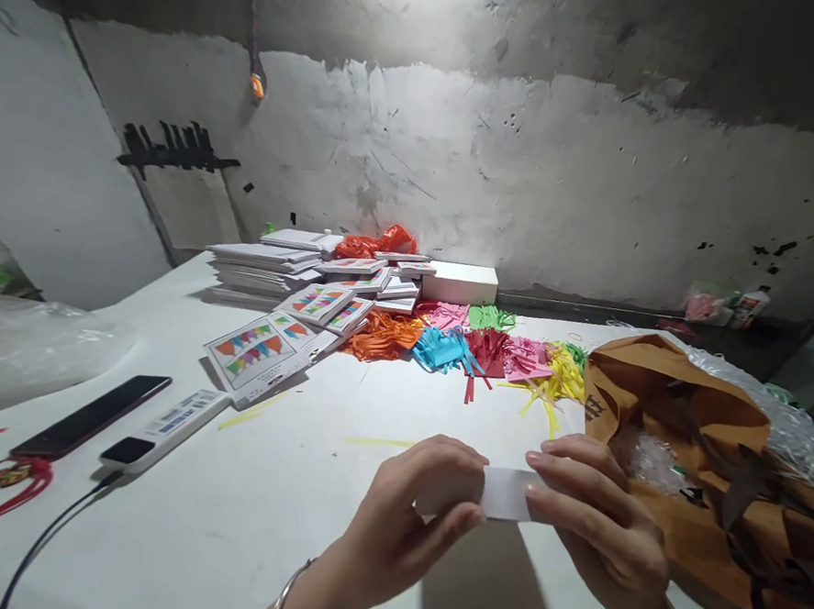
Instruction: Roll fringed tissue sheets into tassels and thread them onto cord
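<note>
A blank white piece of card or paper [507, 493] is held level between my hands, low over the table; whether it is folded I cannot tell. My left hand [420, 510] grips its left end, thumb below and fingers over the top. On the other end, my right hand [591, 505] has its fingers closed, its thumb hidden. Beyond them lies a row of fringed paper tassels: orange [385, 335], blue [443, 348], dark red [487, 350], pink [526, 359] and yellow [559, 375]. Printed cards with colored bunting pictures [254, 351] are spread to their left.
Stacked white cards [263, 269], a red plastic bag [382, 242] and a white box [461, 283] stand near the wall. A phone [97, 415] and a white cabled device [167, 431] lie left. An open brown bag [666, 371] is close on the right. Clear plastic [37, 350] sits far left.
</note>
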Available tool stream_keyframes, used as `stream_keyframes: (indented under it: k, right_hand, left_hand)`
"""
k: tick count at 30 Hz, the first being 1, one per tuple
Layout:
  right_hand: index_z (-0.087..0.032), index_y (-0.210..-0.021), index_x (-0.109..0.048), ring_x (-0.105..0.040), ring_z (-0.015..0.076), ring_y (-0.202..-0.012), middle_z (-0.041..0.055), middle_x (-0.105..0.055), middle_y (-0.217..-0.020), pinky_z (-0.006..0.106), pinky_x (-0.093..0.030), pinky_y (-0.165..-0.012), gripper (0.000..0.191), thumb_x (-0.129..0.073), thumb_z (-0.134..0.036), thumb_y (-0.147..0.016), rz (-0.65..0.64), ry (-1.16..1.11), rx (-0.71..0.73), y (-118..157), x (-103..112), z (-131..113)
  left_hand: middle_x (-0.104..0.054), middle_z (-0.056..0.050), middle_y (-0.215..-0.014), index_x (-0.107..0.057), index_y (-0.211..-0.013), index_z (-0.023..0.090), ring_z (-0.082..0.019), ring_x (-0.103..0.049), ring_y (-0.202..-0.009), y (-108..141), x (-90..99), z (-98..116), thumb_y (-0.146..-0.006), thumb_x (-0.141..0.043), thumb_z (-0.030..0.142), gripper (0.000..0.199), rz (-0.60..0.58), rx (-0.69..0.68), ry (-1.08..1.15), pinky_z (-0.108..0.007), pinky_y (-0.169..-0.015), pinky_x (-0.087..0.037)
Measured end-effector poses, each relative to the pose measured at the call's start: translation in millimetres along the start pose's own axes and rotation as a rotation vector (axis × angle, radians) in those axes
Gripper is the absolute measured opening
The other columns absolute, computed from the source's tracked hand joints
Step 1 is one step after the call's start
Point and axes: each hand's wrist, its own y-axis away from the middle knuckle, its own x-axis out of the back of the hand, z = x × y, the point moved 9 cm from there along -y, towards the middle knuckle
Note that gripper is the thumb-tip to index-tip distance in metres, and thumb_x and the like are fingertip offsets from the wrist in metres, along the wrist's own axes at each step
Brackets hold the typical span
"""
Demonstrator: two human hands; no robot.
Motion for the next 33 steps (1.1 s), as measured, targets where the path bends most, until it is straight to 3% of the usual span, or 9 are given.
stream_keyframes:
  k: [5,8,12,15,19,22,27,30,33]
  right_hand:
    - [-0.025,-0.142,-0.055,-0.065,0.0258,-0.118,0.008,-0.071,-0.124,0.047,-0.05,-0.099,0.061,-0.065,-0.005,-0.084,-0.124,0.299,0.16,5.4,-2.2,-7.9]
    - [-0.016,-0.139,-0.056,-0.066,0.0243,-0.115,0.0086,-0.072,-0.122,0.043,-0.047,-0.102,0.051,-0.063,-0.011,-0.09,-0.216,0.503,0.26,-3.8,-7.6,-20.9]
    - [-0.005,-0.124,-0.065,-0.073,0.0258,-0.094,0.015,-0.076,-0.108,0.044,-0.048,-0.091,0.035,-0.041,-0.009,-0.099,-0.268,0.67,0.384,-23.6,-15.4,-41.9]
    - [0.0,-0.125,-0.063,-0.073,0.0279,-0.091,0.0195,-0.075,-0.11,0.045,-0.048,-0.084,0.039,-0.034,-0.005,-0.099,-0.327,0.661,0.422,-29.2,-22.2,-43.3]
    - [-0.003,-0.13,-0.06,-0.071,0.0271,-0.089,0.0175,-0.074,-0.113,0.043,-0.049,-0.079,0.037,-0.04,-0.006,-0.099,-0.343,0.588,0.393,-27.3,-21.8,-29.9]
    - [0.001,-0.128,-0.06,-0.07,0.0273,-0.089,0.0171,-0.075,-0.11,0.043,-0.051,-0.079,0.036,-0.045,-0.005,-0.097,-0.346,0.569,0.369,-26.8,-19.8,-22.0]
    - [-0.004,-0.123,-0.065,-0.072,0.0299,-0.087,0.0153,-0.076,-0.106,0.046,-0.055,-0.076,0.032,-0.05,-0.008,-0.095,-0.358,0.595,0.351,-43.0,-23.7,-26.4]
    - [-0.003,-0.125,-0.064,-0.073,0.0268,-0.07,0.0179,-0.076,-0.103,0.04,-0.057,-0.058,0.037,-0.043,-0.007,-0.094,-0.436,0.605,0.421,-52.2,-38.1,-34.8]
    - [0.0,-0.125,-0.063,-0.075,0.03,-0.073,0.0231,-0.075,-0.105,0.04,-0.058,-0.055,0.039,-0.042,-0.006,-0.093,-0.44,0.633,0.477,-57.3,-44.5,-35.4]
  left_hand:
    - [-0.075,-0.011,-0.098,-0.064,-0.115,0.021,-0.02,-0.071,-0.089,-3.8,2.3,8.5,-0.094,-0.065,0.035,0.026,0.068,-0.11,-0.074,-0.026,-0.076,-0.056]
    - [-0.074,-0.012,-0.095,-0.064,-0.111,0.019,-0.019,-0.07,-0.084,-7.4,2.6,11.4,-0.094,-0.066,0.039,0.027,0.051,-0.103,-0.078,-0.026,-0.074,-0.056]
    - [-0.072,-0.01,-0.089,-0.066,-0.108,0.018,-0.018,-0.067,-0.077,-10.2,0.9,9.8,-0.091,-0.068,0.047,0.034,0.029,-0.078,-0.074,-0.024,-0.07,-0.053]
    - [-0.073,-0.006,-0.086,-0.068,-0.107,0.019,-0.015,-0.067,-0.07,-8.6,5.7,0.4,-0.091,-0.068,0.046,0.031,0.098,-0.021,-0.019,-0.02,-0.064,-0.052]
    - [-0.073,-0.006,-0.092,-0.067,-0.104,0.02,-0.017,-0.072,-0.076,-4.6,17.1,-25.9,-0.086,-0.072,0.052,0.037,0.227,0.184,0.089,-0.017,-0.056,-0.053]
    - [-0.073,-0.006,-0.089,-0.069,-0.101,0.019,-0.017,-0.07,-0.075,-8.0,12.9,-30.9,-0.087,-0.066,0.059,0.043,0.156,0.205,0.078,-0.019,-0.06,-0.053]
    - [-0.073,-0.006,-0.086,-0.068,-0.102,0.018,-0.013,-0.067,-0.073,-14.0,5.3,-28.5,-0.099,-0.056,0.043,0.028,0.099,0.152,0.069,-0.017,-0.067,-0.053]
    - [-0.074,-0.007,-0.089,-0.068,-0.103,0.017,-0.015,-0.069,-0.076,-17.5,-0.1,-32.0,-0.093,-0.061,0.054,0.038,0.079,0.183,0.19,-0.019,-0.068,-0.056]
    - [-0.073,-0.008,-0.092,-0.067,-0.1,0.017,-0.019,-0.072,-0.085,-19.8,1.5,-39.7,-0.086,-0.066,0.06,0.045,0.108,0.245,0.257,-0.022,-0.074,-0.058]
